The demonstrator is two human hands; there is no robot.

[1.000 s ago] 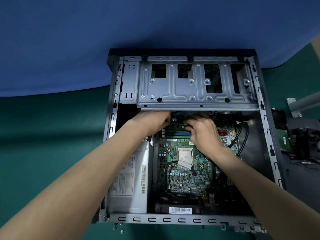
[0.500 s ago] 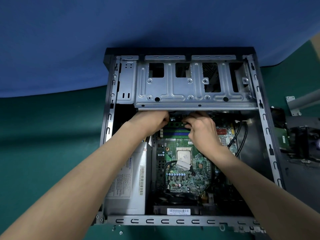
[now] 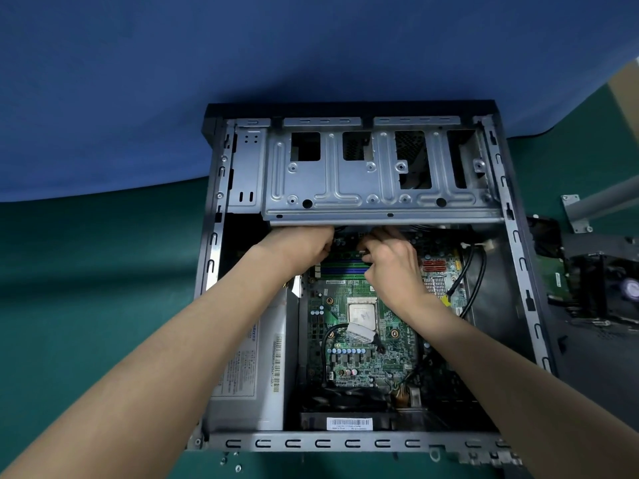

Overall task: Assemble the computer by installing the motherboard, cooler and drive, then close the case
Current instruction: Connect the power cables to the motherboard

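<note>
The open computer case [image 3: 214,257] lies flat with the green motherboard [image 3: 349,361] inside it; the bare processor [image 3: 361,311] shows at its centre. Both hands reach under the silver drive cage [image 3: 377,188] to the board's far edge, by the memory slots [image 3: 345,269]. My left hand [image 3: 304,247] has its fingers curled at the left end of a thin green strip that looks like a memory module [image 3: 344,252]. My right hand [image 3: 390,261] pinches its right end. The cage hides the fingertips.
A grey power supply [image 3: 249,368] fills the case's left side, and black cables [image 3: 472,271] run along the right. Outside on the right lie a black cooler fan [image 3: 619,288], a drive with a green board [image 3: 553,278] and a grey bracket [image 3: 587,205]. Loose screws [image 3: 238,467] lie in front.
Both hands stay at the memory slots under the cage. The right hand's fingers have shifted slightly to the left, and the view has moved a little.
</note>
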